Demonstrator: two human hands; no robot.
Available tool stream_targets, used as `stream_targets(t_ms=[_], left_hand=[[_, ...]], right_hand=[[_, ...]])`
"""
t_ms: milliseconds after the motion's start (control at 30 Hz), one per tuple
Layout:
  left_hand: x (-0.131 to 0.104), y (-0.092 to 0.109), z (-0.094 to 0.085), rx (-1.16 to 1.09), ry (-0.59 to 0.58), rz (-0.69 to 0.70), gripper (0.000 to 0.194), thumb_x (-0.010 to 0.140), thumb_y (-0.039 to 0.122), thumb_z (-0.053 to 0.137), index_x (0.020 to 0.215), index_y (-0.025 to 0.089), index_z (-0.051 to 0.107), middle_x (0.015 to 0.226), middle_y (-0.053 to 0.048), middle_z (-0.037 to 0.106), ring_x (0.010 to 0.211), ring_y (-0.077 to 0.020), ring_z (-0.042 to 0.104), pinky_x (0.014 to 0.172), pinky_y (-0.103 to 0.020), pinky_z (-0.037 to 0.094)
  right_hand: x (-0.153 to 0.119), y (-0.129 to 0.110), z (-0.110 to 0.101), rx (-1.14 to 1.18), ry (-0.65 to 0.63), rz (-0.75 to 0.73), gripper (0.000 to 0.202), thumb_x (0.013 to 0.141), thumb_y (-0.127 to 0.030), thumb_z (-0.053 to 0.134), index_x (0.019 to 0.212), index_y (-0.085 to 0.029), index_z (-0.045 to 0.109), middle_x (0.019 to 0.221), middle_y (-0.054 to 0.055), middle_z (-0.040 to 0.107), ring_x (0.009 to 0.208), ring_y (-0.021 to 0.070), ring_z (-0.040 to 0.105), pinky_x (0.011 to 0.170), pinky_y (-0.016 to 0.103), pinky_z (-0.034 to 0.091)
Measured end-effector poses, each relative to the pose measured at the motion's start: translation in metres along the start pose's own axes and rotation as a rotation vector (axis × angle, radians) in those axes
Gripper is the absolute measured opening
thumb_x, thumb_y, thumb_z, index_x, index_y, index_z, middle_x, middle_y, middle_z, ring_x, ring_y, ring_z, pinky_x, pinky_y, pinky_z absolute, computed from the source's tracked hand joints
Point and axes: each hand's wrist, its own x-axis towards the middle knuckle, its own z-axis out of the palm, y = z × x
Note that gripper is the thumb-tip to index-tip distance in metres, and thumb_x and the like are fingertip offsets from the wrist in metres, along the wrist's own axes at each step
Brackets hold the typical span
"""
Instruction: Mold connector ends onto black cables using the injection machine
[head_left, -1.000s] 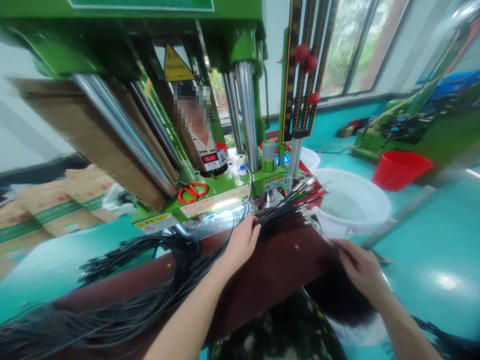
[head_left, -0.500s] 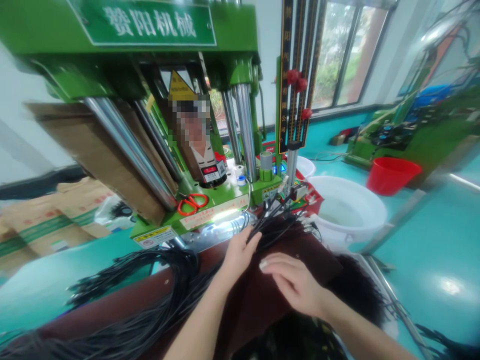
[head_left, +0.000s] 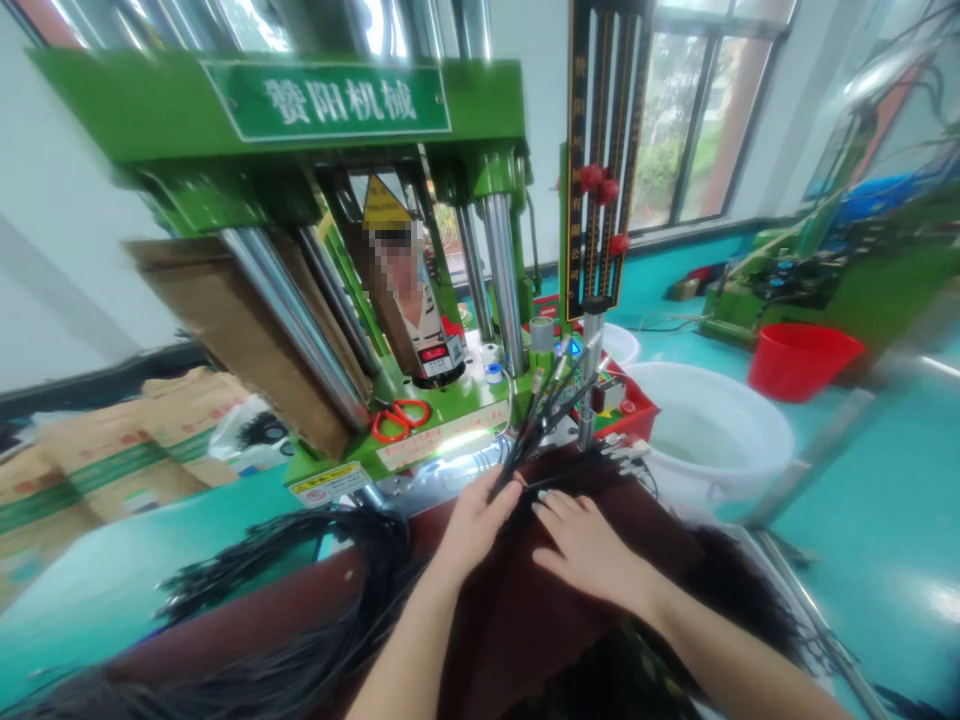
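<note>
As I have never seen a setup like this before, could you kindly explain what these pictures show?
No robot is at work here: these are a person's own bare hands, seen from a camera worn on the head, looking forward and down. The big frame with shiny columns is a green machine; orange-handled scissors lie on its base. In front is a brown table, with more dark cables spread along its left side. The left hand holds a bunch of black cables, their ends pointing up. The right hand is open beside it; whether its fingertips touch any cables is hard to tell.
</note>
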Motion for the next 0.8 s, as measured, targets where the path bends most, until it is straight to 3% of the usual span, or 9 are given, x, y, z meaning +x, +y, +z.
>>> stream_targets(t_ms=[100,200,267,367,467,567,633,700,800], left_hand=[[0.000,0.001,0.007,0.067,-0.057,0.020,0.027,0.082,0.041,0.046,0.084,0.015,0.055,0.061,0.003,0.048,0.057,-0.0098,0.042,0.056,-0.022,0.034],[0.001,-0.004,0.020,0.135,-0.145,0.052,0.026,0.083,0.039,0.045,0.081,0.015,0.056,0.069,0.001,0.052,0.064,-0.0115,0.045,0.062,-0.023,0.036],[0.000,-0.010,0.031,0.200,-0.190,0.064,0.026,0.083,0.037,0.044,0.078,0.015,0.055,0.071,0.000,0.053,0.066,-0.0121,0.045,0.063,-0.024,0.036],[-0.001,-0.019,0.043,0.295,-0.249,0.038,0.027,0.084,0.037,0.042,0.074,0.014,0.054,0.069,0.000,0.052,0.064,-0.0119,0.044,0.062,-0.024,0.035],[0.002,-0.016,0.047,0.309,-0.352,0.014,0.027,0.083,0.039,0.045,0.078,0.014,0.056,0.071,0.000,0.055,0.065,-0.0120,0.047,0.062,-0.024,0.037],[0.011,-0.001,0.050,0.176,-0.503,-0.022,0.030,0.081,0.042,0.047,0.082,0.014,0.056,0.074,-0.001,0.056,0.063,-0.0110,0.051,0.059,-0.023,0.039],[0.019,0.011,0.057,0.060,-0.561,-0.057,0.032,0.082,0.043,0.044,0.079,0.013,0.054,0.070,-0.001,0.055,0.057,-0.0091,0.051,0.055,-0.021,0.040],[0.026,0.019,0.065,0.006,-0.558,-0.081,0.030,0.082,0.042,0.045,0.073,0.013,0.051,0.065,0.000,0.054,0.052,-0.0076,0.049,0.050,-0.020,0.039],[0.034,0.024,0.074,0.002,-0.495,-0.100,0.026,0.079,0.038,0.049,0.069,0.014,0.047,0.062,0.001,0.055,0.047,-0.0063,0.048,0.044,-0.018,0.037]], right_hand=[[0.008,-0.004,-0.027,0.578,0.123,-0.072,0.060,0.078,-0.041,0.055,0.132,-0.024,0.039,0.134,0.011,0.044,0.123,0.0261,0.039,0.101,0.048,0.030],[0.019,-0.004,-0.046,1.217,0.216,-0.110,0.062,0.079,-0.051,0.048,0.135,-0.029,0.032,0.132,0.008,0.047,0.119,0.0241,0.044,0.097,0.046,0.037],[0.021,-0.002,-0.053,1.438,0.304,-0.085,0.054,0.082,-0.049,0.045,0.132,-0.031,0.035,0.125,0.006,0.054,0.116,0.0238,0.048,0.096,0.047,0.037],[0.015,0.001,-0.059,1.547,0.376,-0.019,0.045,0.083,-0.037,0.048,0.127,-0.030,0.042,0.103,0.004,0.066,0.105,0.0232,0.057,0.098,0.049,0.034],[0.002,0.004,-0.061,1.589,0.373,0.049,0.038,0.085,-0.033,0.049,0.122,-0.025,0.048,0.090,0.003,0.069,0.095,0.0224,0.062,0.098,0.049,0.034],[-0.008,0.008,-0.060,1.586,0.358,0.102,0.033,0.085,-0.034,0.049,0.115,-0.023,0.053,0.090,0.005,0.069,0.096,0.0226,0.061,0.090,0.045,0.042],[-0.012,0.012,-0.060,1.567,0.333,0.128,0.033,0.084,-0.035,0.050,0.114,-0.023,0.053,0.096,0.006,0.068,0.095,0.0246,0.060,0.074,0.042,0.050],[-0.014,0.016,-0.059,1.552,0.323,0.143,0.034,0.083,-0.037,0.051,0.114,-0.024,0.052,0.105,0.007,0.064,0.093,0.0256,0.060,0.061,0.038,0.051],[-0.016,0.025,-0.055,1.510,0.346,0.143,0.035,0.083,-0.039,0.051,0.115,-0.024,0.053,0.114,0.007,0.060,0.091,0.0231,0.060,0.067,0.038,0.051]])
